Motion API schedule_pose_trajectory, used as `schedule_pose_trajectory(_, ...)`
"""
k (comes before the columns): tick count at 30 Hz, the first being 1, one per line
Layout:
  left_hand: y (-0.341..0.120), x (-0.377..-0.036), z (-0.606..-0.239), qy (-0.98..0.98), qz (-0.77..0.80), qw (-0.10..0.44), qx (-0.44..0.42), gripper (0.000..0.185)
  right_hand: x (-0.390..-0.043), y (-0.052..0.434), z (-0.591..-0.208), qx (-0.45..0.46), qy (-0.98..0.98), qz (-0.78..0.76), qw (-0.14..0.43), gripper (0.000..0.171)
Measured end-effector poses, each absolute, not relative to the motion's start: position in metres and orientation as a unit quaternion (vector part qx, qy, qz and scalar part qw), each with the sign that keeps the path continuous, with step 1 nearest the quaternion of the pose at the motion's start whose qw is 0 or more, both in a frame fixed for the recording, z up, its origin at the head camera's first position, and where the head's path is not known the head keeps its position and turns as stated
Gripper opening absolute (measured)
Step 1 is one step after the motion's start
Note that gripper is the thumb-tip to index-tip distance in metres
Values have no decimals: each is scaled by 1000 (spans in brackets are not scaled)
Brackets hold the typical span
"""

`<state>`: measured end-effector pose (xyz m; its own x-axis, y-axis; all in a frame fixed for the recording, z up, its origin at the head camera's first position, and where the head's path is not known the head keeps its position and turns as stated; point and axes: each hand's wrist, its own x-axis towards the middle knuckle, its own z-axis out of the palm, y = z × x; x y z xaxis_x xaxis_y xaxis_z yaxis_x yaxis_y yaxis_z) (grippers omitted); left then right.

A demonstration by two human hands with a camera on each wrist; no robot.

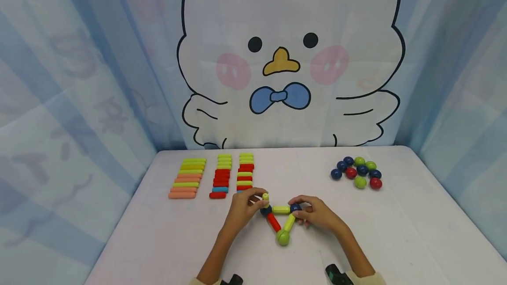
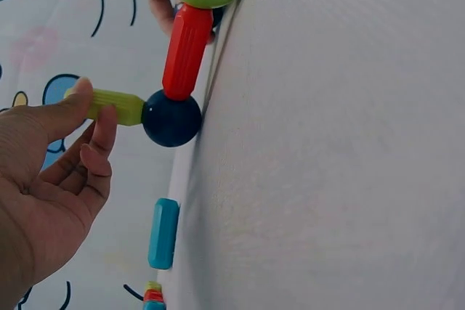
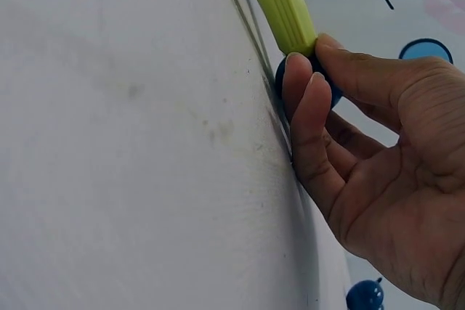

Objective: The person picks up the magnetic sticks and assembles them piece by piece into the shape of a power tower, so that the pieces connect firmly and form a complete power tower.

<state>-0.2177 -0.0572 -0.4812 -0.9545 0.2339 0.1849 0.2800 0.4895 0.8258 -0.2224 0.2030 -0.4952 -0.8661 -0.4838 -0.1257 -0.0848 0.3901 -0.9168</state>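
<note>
Pinching short yellow-green plastic stick [image 2: 116, 105] upright on dark blue ball [image 2: 171, 117] with my left hand [image 1: 243, 208]; right hand [image 1: 314, 213] fingers [image 3: 309, 117] grip second blue ball [image 1: 295, 208], steadying flat triangle on white desk [image 1: 396, 232].

Stick-and-ball triangle [image 1: 280, 218] on the white table

A red stick [image 1: 273, 222] and two lime sticks join two navy balls [image 1: 266, 210] and a green ball [image 1: 283, 237]; another short lime stick [image 1: 265, 197] stands upright on the left navy ball.
</note>
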Motion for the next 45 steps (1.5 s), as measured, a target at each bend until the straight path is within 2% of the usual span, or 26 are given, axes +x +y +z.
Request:
schedule_pose_trajectory(5,-62,-219,-478,-860,-486,16,-156,28,-222,206,-495,-189,811,-520,192,40)
schedule_pose_trajectory(8,-72,-221,-476,-864,-483,35,-140,27,-222,207,-494,-196,811,-517,190,40)
schedule_pose_trajectory(14,-99,-225,-475,-933,-337,119,-40,18,-222,207,-494,-203,820,-506,177,37)
schedule_pose_trajectory(19,-122,-224,-478,-965,-224,133,39,19,-221,207,-496,-192,824,-505,170,35)
schedule_pose_trajectory(26,-133,-226,-482,-975,-190,105,38,33,-221,209,-495,-156,849,-489,127,38)
schedule_pose_trajectory(30,-132,-229,-484,-979,-182,76,45,33,-221,209,-496,-120,865,-477,104,42)
schedule_pose_trajectory(37,-128,-228,-481,-979,-201,7,39,36,-221,207,-492,-90,892,-434,90,61)
schedule_pose_trajectory(40,-124,-227,-481,-962,-272,-15,5,33,-221,207,-492,-109,896,-420,95,63)
schedule_pose_trajectory(45,-102,-225,-479,-898,-427,-43,-99,26,-220,206,-493,-151,893,-412,102,60)
